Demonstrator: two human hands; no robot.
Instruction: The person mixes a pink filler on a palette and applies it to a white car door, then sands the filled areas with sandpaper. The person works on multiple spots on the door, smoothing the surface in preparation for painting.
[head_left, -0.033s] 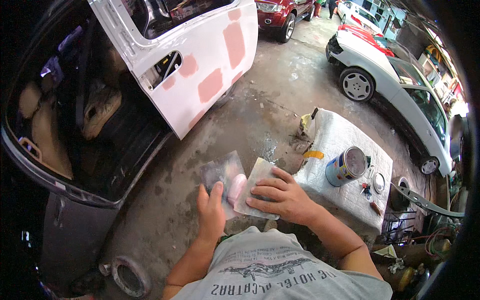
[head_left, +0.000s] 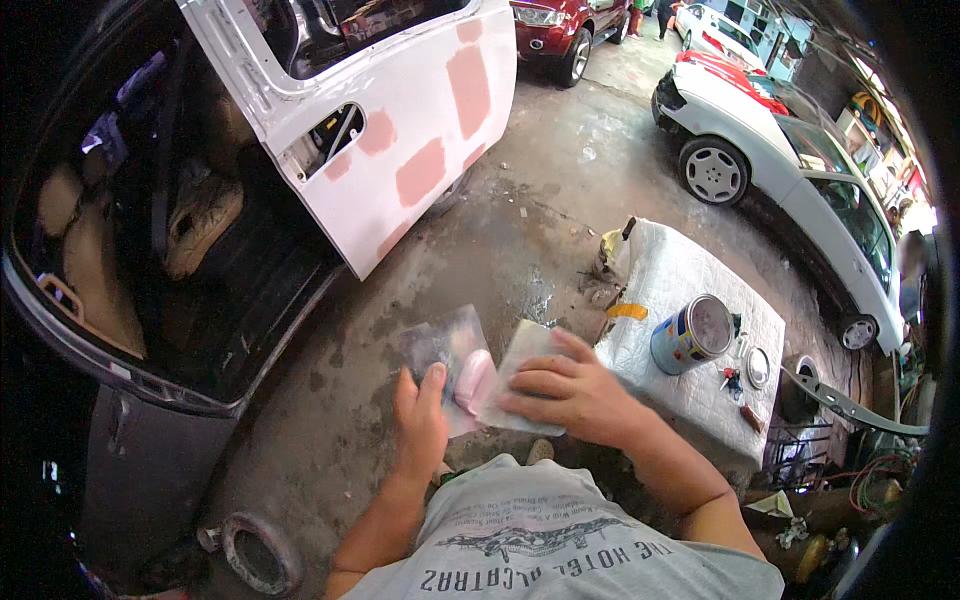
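My left hand [head_left: 425, 430] grips a thin, cloudy mixing board [head_left: 428, 348] by its near left edge, with the thumb on top. A soft lump of pink body filler [head_left: 475, 378] lies toward the board's right side. In my right hand [head_left: 590, 400] is a flat, pale rectangular putty spreader [head_left: 522, 346], with the fingers laid over its face. The spreader's left edge meets the filler. Motion slightly blurs my right fingers and the spreader, and its far side is partly behind them.
A white car door [head_left: 410, 130] with pink filler patches hangs open at left. To my right, a cloth-covered table [head_left: 670, 255] bears a paint-type can [head_left: 690, 335], a round lid [head_left: 759, 367] and small items. A white car [head_left: 790, 160] stands beyond.
My right hand and the spreader have shifted slightly and tilted, and now look blurred. The pink filler's shape has changed a little. My left hand has hardly moved.
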